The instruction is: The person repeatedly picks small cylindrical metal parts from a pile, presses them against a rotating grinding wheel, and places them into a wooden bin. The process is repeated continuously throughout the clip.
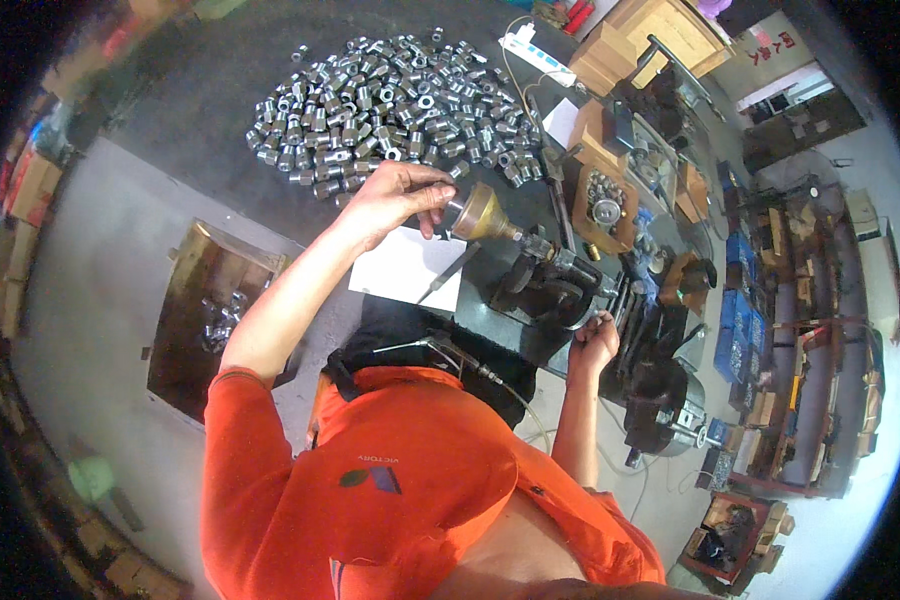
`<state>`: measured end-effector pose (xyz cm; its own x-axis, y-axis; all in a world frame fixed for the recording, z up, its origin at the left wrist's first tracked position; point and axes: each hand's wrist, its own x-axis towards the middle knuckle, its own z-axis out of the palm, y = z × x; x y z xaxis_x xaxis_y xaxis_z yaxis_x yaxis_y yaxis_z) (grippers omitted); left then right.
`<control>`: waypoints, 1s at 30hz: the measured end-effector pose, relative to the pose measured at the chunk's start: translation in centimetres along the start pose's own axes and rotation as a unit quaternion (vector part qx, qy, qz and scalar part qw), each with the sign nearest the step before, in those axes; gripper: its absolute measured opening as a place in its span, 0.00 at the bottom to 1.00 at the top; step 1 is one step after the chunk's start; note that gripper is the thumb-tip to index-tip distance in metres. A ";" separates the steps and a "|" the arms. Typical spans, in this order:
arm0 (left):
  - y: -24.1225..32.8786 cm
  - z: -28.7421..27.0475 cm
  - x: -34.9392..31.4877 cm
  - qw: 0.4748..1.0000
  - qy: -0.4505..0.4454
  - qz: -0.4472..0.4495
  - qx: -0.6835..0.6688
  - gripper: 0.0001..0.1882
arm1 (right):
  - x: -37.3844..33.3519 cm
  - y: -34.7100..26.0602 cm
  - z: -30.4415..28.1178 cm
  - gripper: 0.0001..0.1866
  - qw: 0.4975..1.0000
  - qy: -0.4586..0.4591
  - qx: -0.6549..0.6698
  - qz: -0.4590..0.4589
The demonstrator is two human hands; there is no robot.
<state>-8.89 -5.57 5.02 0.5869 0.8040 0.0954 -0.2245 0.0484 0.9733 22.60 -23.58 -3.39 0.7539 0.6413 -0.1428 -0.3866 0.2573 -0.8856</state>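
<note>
My left hand (398,205) pinches a small silver metal fitting at the wide mouth of a brass-coloured cone (484,212). The fingers hide most of the fitting. The cone's narrow end joins a dark metal bench fixture (545,280). On the fixture's near right side, my right hand (595,343) is closed on a curved metal handle, which is partly covered by the fingers. Beneath the left wrist lies a white sheet (395,265) with a dark, thin pointed tool (450,273) across its right side. A large heap of metal fittings (400,105) spreads over the dark bench beyond my left hand.
A wooden box (185,310) with some fittings stands low at the left. To the right are a cardboard tray of small parts (607,200), a second machine (660,395) and blue bins (740,310). A white power strip (538,55) lies at the back; an air gun (450,355) sits near my lap.
</note>
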 end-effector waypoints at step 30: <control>0.3 -0.3 0.0 0.997 -0.049 0.000 -0.053 0.13 | -2.5 -2.6 0.3 0.07 0.999 -0.042 -0.015 -0.004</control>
<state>-9.24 -5.40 5.24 0.6593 0.7421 0.1209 -0.3028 0.1149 0.9461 21.57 -25.64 -0.61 0.7089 0.6983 -0.0992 -0.3635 0.2412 -0.8998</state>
